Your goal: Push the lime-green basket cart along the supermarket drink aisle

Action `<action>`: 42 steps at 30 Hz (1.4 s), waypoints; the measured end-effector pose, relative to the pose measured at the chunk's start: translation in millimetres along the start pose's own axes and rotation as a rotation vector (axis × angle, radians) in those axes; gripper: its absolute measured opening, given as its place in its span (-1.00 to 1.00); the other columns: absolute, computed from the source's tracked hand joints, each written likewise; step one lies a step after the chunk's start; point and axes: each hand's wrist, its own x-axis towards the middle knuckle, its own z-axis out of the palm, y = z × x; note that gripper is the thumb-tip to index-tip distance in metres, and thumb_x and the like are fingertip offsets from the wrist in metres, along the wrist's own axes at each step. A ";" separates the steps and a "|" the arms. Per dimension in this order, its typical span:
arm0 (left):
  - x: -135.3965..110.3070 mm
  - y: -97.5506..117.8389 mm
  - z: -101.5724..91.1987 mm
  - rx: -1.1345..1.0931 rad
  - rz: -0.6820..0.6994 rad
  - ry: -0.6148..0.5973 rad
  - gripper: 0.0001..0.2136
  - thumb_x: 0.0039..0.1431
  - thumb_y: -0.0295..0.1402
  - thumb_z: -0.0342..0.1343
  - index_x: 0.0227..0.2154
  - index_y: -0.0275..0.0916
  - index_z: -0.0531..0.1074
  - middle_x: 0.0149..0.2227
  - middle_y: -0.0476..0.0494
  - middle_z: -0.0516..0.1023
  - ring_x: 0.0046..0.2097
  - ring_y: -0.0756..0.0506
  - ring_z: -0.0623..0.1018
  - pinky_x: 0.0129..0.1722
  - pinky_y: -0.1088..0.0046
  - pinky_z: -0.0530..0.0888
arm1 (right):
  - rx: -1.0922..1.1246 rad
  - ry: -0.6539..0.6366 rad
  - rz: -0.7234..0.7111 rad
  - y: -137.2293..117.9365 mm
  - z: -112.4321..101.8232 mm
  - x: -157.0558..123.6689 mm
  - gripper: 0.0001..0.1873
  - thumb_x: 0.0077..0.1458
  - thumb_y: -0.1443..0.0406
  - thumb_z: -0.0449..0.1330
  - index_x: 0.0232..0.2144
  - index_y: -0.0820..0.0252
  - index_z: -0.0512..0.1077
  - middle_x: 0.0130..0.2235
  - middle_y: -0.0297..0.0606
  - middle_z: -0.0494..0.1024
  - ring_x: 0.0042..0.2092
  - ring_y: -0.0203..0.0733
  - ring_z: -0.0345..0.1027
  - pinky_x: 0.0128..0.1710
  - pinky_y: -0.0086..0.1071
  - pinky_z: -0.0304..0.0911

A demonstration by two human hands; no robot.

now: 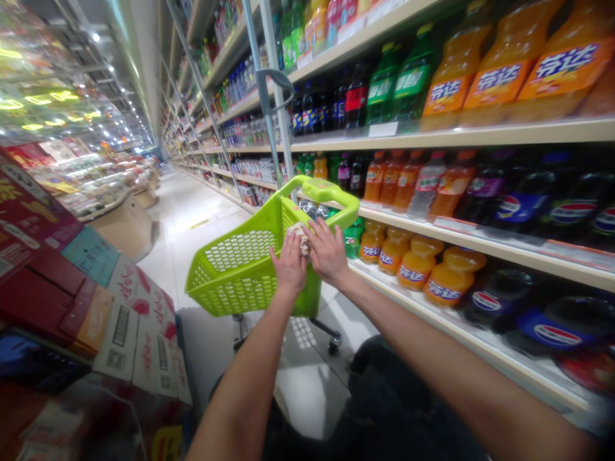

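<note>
White-and-brown crumpled bundle (301,234), probably light and soft, best held by its sides, sits between my left hand (290,264) and right hand (329,251), fingers of both grasping it near the handle (327,191) of the lime-green shopping cart (314,291), long axis slanting forward-left, front end unclear.

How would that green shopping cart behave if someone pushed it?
The green cart would probably roll readily: a caster shows beneath it. Its perforated walls look like plastic, so it may feel light for its size and flex slightly.
</note>
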 end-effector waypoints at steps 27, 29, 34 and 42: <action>-50.6 -29.4 22.1 -1.042 -0.383 0.060 -0.59 0.01 -0.34 0.06 -0.02 -0.25 0.32 0.00 -0.20 0.43 0.03 -0.12 0.39 0.03 0.33 0.30 | 0.520 0.053 0.156 -14.1 47.5 -47.6 -0.57 0.01 0.39 -0.01 -0.02 0.23 0.32 -0.01 -0.09 0.39 0.03 -0.13 0.25 0.05 -0.20 0.21; -50.5 -26.8 25.0 -1.269 -0.586 -0.015 -0.61 -0.06 -0.30 0.13 -0.11 -0.27 0.38 -0.15 -0.16 0.51 -0.11 -0.11 0.48 -0.09 0.36 0.38 | 0.511 0.024 0.152 -17.9 44.1 -51.0 -0.58 0.02 0.38 -0.01 -0.03 0.24 0.33 -0.01 -0.08 0.39 0.02 -0.14 0.27 0.04 -0.22 0.22; -50.3 -25.6 26.3 -1.389 -0.798 -0.011 -0.70 -0.22 -0.37 0.19 -0.32 -0.32 0.44 -0.40 -0.07 0.55 -0.36 -0.03 0.50 -0.27 0.42 0.42 | 0.308 -0.080 -0.001 -33.3 23.1 -59.7 -0.51 0.04 0.38 -0.02 0.06 0.29 0.24 0.20 -0.03 0.09 0.23 -0.04 -0.11 0.16 -0.05 -0.07; -60.1 -13.3 10.1 -1.610 -0.764 -0.291 -0.63 -0.27 -0.46 0.11 -0.26 -0.24 0.46 -0.24 -0.07 0.55 -0.22 -0.03 0.48 -0.19 0.47 0.36 | 0.267 -0.277 -0.132 -25.2 29.7 -78.9 -0.26 -0.12 0.32 0.14 0.15 0.35 0.08 0.23 0.05 0.00 0.27 0.07 -0.31 0.13 0.11 -0.09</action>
